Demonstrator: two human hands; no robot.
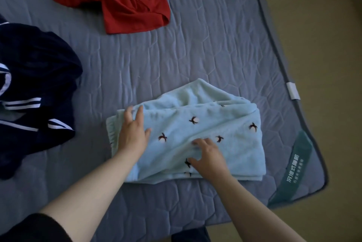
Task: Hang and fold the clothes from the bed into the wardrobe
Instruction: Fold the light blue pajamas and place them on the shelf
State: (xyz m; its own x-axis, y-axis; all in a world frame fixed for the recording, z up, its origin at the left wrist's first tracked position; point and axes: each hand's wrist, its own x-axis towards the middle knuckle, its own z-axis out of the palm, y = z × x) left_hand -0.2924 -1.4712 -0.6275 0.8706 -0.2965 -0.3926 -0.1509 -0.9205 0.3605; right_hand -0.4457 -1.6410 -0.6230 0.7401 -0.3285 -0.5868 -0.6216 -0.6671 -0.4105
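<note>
Near the lower middle of the bed [176, 61] lies a light blue fleece garment [205, 124], folded into a thick, roughly rectangular stack and dotted with small dark-and-white embroidered motifs. Both hands rest on top of it. On its left end, the left hand [133, 132] lies flat with fingers straight and spread, pressing the cloth down. At the front edge, the right hand [209, 157] also lies on the fabric with fingers extended and slightly blurred, holding nothing. A dark sleeve [29, 230] covers the left upper arm at the bottom corner. Well apart, up near the top of the bed, a red garment [125, 2] lies crumpled. At the left edge sits a heap of navy clothing with white stripes [37, 85]. The bed's grey-blue quilted cover carries a green label [293, 165] at its right corner and a small white tag [292, 91] on its border, beside the tan floor [323, 26].
</note>
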